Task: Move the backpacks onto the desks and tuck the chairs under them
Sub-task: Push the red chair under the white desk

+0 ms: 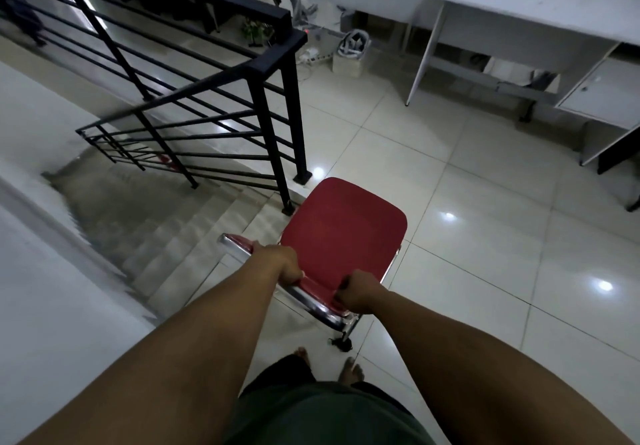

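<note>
Both hands, left (282, 264) and right (356, 294), grip the red chair (343, 230) mid-frame by its backrest; a swing left could tip it down the stairs (166, 236), well apart from the upper-right table (540, 4).

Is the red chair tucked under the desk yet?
No. The red chair stands by the stair railing, apart from the desk.
</note>
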